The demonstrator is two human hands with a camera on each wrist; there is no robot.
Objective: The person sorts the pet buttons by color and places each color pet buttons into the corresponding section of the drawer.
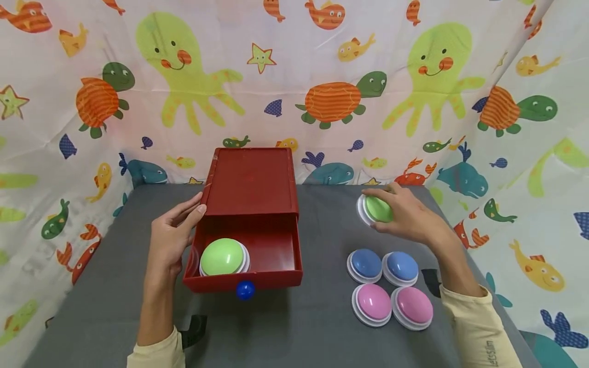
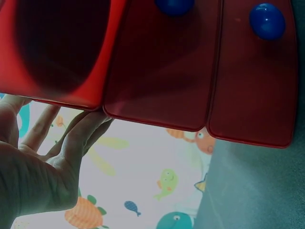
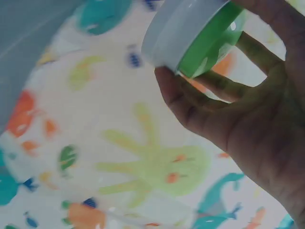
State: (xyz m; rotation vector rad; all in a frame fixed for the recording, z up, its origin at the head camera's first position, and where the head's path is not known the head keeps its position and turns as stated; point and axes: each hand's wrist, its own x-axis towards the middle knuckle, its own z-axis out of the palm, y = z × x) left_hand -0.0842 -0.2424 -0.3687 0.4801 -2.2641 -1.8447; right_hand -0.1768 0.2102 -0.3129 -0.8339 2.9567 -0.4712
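Note:
My left hand (image 1: 170,235) rests its fingertips against the left side of a red drawer cabinet (image 1: 253,181). In the left wrist view, those fingers meet the edge beside the open top drawer, with two more drawer fronts (image 2: 162,71) below. A green domed button (image 1: 223,257) with a white base sits in the left part of the pulled-out drawer (image 1: 273,250). To the cabinet's right, my right hand (image 1: 407,212) grips another green button (image 1: 378,208) by its rim, tilted and held up above the table. Its white base (image 3: 183,33) shows in the right wrist view.
Two blue buttons (image 1: 366,263) and two pink buttons (image 1: 374,301) stand in two rows on the grey table (image 1: 322,337), below my right hand. A blue ball knob (image 1: 245,290) juts from the drawer front. A sea-animal curtain (image 1: 285,46) encloses the back and sides.

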